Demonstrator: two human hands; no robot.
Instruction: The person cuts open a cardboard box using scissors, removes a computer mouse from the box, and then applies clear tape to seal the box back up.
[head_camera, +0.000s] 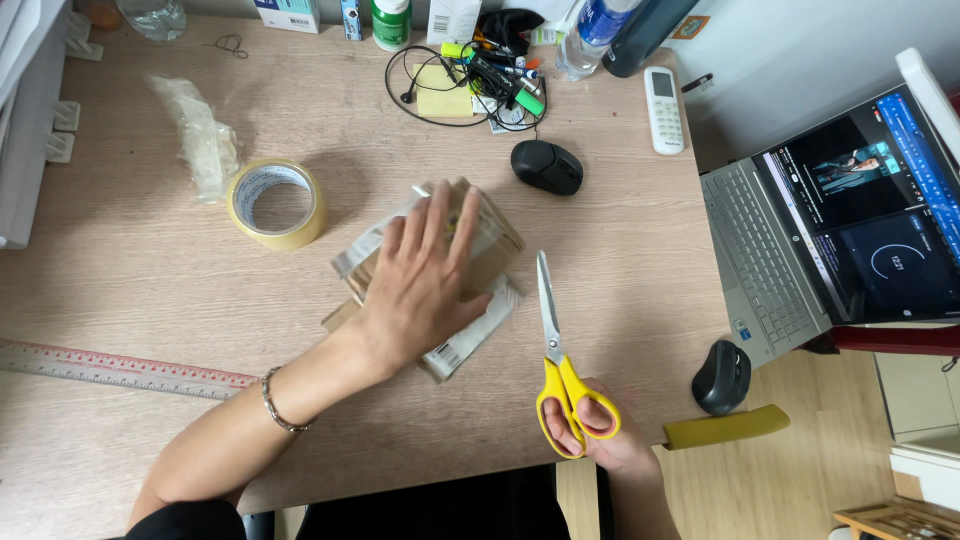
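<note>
Right hand (600, 440) grips scissors (555, 350); left hand (425, 285) flat, fingers spread, on box (495, 245).

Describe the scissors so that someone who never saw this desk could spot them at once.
On the wooden desk, look at the near edge, right of the taped cardboard parcel under the left hand. The scissors lie there, blades closed and pointing away, the right hand in their loops. Bright yellow handles set them apart.

Left hand (425, 285) pressed flat on a taped cardboard parcel (430, 275) at frame centre — right hand (600, 435) gripping yellow-handled scissors (557, 345), tape roll (277, 203) at upper left.
</note>
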